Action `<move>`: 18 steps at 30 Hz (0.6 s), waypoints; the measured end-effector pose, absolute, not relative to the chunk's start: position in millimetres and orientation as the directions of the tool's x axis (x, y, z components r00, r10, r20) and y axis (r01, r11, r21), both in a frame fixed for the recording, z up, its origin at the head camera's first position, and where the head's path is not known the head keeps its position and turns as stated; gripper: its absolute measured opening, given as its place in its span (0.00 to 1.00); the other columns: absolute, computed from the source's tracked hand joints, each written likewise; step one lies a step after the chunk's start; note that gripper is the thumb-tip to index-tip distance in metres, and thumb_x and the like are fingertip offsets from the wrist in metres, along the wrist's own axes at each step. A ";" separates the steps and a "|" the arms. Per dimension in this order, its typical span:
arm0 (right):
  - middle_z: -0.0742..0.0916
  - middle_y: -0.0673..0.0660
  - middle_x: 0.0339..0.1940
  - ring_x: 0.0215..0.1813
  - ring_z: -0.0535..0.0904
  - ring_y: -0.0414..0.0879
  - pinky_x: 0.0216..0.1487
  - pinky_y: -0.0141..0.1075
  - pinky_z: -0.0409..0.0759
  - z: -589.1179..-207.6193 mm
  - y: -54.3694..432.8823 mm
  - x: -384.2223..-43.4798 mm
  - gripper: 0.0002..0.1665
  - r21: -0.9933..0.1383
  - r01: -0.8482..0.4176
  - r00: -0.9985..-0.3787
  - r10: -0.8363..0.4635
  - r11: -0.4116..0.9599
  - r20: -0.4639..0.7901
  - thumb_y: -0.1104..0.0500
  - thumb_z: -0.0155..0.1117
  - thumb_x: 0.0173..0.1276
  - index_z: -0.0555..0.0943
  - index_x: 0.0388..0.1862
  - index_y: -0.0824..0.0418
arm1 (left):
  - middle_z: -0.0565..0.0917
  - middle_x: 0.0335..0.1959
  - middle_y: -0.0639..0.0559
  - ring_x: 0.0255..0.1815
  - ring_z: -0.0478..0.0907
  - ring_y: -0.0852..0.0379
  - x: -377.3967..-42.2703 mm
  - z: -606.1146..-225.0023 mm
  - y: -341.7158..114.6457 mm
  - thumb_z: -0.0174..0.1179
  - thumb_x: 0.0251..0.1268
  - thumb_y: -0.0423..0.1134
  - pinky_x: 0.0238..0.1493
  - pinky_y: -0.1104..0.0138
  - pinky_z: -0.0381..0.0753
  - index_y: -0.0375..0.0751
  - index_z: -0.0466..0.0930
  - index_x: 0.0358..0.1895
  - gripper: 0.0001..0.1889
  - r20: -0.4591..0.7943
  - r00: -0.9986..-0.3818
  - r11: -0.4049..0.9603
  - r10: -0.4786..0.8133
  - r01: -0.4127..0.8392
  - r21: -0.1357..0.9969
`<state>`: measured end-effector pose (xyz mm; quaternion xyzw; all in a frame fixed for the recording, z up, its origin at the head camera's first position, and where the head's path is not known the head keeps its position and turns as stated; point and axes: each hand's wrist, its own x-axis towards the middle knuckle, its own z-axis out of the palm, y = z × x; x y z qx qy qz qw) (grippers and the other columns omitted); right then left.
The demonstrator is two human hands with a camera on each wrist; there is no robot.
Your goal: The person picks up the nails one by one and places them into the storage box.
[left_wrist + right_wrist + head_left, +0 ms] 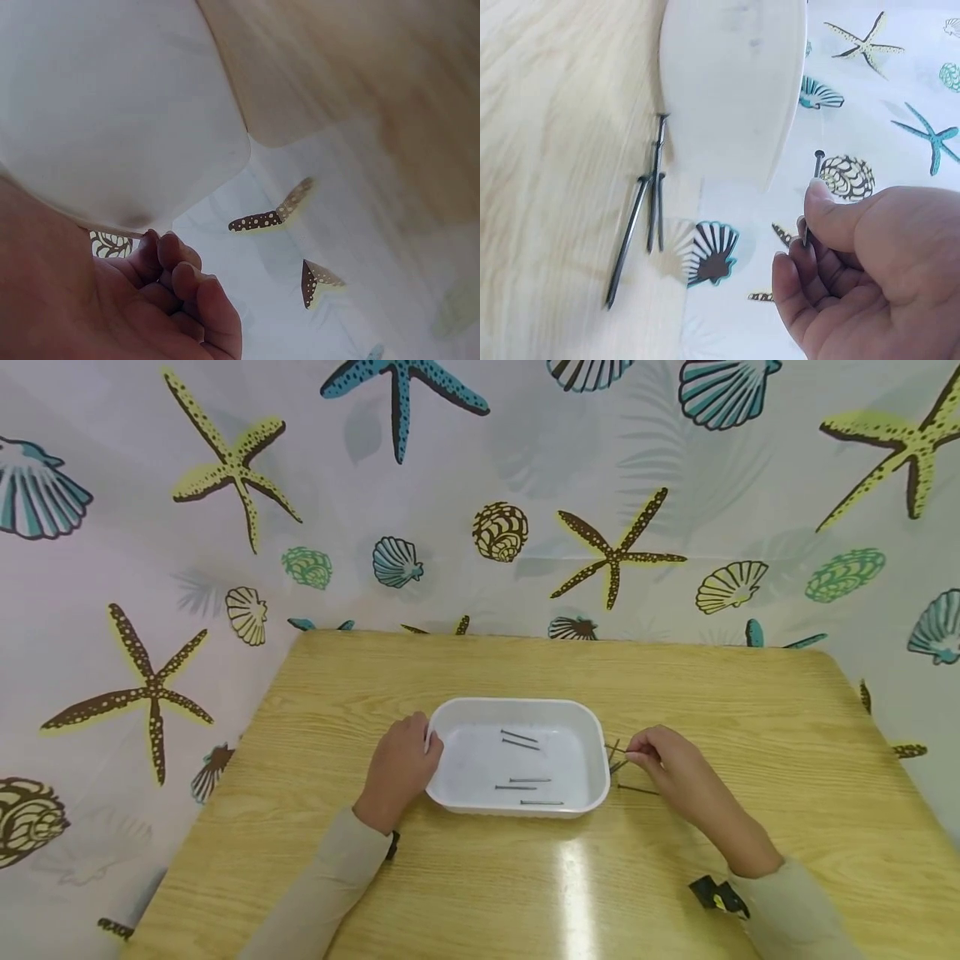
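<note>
A white plastic tray [468,768] stands at the middle of the table, with several nails [529,780] lying loose on its floor. My left hand [401,767] grips its left rim, the thumb over the edge; in the left wrist view the curled fingers [214,300] are right at that rim. Beyond the tray's right side, my right hand [682,781] pinches one nail [818,166] between thumb and fingers, its head sticking out past the thumb. More nails [628,240] lie on the table between that hand and the tray, partly crossing each other.
The wood-patterned table [360,677] runs out to both sides of the tray. Behind it and at the sides hangs a cloth [450,485] printed with shells and starfish. A black strap [720,897] shows at the right sleeve.
</note>
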<state>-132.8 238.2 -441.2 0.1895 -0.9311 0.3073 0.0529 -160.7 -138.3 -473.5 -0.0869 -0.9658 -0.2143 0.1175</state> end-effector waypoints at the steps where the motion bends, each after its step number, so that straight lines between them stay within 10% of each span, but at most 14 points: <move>1: 0.77 0.52 0.31 0.32 0.70 0.43 0.31 0.35 0.71 -439.7 235.6 -132.4 0.04 -0.557 -0.393 -0.919 -0.327 0.732 0.219 0.62 0.59 0.65 0.76 0.34 0.63 | 0.65 0.18 0.51 0.19 0.62 0.54 -160.5 -473.8 -137.8 0.49 0.65 0.41 0.20 0.65 0.62 0.42 0.64 0.25 0.11 0.263 -0.958 0.894 0.119 0.218 0.392; 18: 0.77 0.47 0.28 0.33 0.69 0.42 0.33 0.34 0.70 -438.2 178.9 -138.2 0.05 -0.570 -0.514 -0.853 -0.450 0.641 0.263 0.65 0.65 0.59 0.76 0.29 0.58 | 0.65 0.18 0.50 0.19 0.63 0.54 -160.7 -474.1 -138.3 0.48 0.65 0.41 0.21 0.64 0.63 0.43 0.63 0.25 0.11 0.238 -0.966 0.894 0.104 0.196 0.403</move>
